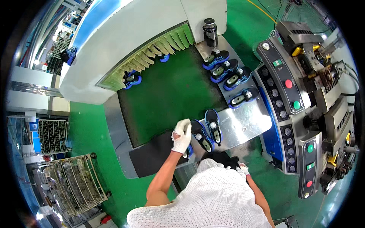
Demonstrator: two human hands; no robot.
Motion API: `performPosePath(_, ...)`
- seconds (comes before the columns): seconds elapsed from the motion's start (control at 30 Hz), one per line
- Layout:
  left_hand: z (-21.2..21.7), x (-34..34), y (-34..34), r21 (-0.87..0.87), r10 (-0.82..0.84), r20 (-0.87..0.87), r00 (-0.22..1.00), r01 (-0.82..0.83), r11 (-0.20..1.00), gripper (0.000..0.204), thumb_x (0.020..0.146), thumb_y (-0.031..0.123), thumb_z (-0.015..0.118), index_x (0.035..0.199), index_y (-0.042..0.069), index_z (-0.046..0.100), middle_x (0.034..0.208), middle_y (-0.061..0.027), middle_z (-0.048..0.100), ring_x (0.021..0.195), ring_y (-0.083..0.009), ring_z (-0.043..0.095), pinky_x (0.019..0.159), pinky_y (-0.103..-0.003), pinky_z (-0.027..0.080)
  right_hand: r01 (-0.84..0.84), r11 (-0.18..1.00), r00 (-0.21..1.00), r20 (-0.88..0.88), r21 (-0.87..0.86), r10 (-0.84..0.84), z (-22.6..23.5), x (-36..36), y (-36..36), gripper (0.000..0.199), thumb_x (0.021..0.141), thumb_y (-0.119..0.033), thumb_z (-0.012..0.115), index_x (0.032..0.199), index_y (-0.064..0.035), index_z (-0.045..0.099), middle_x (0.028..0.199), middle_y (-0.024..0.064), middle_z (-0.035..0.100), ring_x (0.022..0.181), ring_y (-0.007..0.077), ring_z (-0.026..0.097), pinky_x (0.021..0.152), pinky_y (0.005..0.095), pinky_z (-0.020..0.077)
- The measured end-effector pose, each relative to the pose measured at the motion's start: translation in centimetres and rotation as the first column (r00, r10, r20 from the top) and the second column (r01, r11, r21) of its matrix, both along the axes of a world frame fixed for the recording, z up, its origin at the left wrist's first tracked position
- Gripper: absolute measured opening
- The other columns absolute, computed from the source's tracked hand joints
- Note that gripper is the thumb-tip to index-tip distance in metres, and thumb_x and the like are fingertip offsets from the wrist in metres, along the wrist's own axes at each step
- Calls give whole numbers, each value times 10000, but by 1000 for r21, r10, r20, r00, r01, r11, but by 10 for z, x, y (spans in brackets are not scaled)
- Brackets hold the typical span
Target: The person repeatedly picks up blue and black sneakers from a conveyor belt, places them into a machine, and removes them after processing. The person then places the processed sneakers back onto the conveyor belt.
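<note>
My left hand [181,136], in a white glove with bare fingertips showing, is over the near edge of the machine's bed. Its fingers are curled over the front part of a black and blue sports shoe [188,152], mostly hidden by the hand and wrist. To its right lie two similar shoes, one beside the hand [201,136] and one farther right [213,127], each with white wadding inside. My right hand [243,168], also gloved, is low by my white shirt, its fingers mostly hidden. Close to it is a dark object [222,159] whose kind I cannot make out.
Several more shoes [225,70] line the metal ledge to the right, with a dark flask [210,32] behind them. A green conveyor belt [171,89] runs under a flap curtain [152,53], where other shoes show. A press with buttons [283,83] stands right; wheeled racks [74,184] stand left.
</note>
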State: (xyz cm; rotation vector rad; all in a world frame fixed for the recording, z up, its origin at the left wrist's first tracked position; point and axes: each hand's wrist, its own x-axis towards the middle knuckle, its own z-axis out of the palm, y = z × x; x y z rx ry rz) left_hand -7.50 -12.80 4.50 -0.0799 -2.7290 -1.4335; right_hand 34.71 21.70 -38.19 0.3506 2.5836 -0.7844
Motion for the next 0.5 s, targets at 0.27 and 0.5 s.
performPosePath(0.27, -103, -232, -142, -462, 95, -227, 969, -193, 866, 294, 907, 151, 680, 1188, 71, 645, 1202, -160, 653, 1140, -363, 615, 977, -495, 491, 185, 983, 915, 363, 9, -176, 261, -66, -8, 556, 912, -540, 693, 1172, -49, 678, 1095, 169, 736, 1057, 330, 705, 868, 480, 565)
performPosePath(0.5, -103, -430, -267, -832, 229, 23, 973, -109, 545, 617, 1019, 403, 528, 1550, 99, 442, 1540, -192, 495, 1396, -374, 482, 1183, -473, 347, 701, 564, 486, 286, 437, -826, 430, -10, 11, 365, 930, -234, 722, 1203, 6, 697, 1159, 141, 747, 1043, 244, 708, 886, 390, 552)
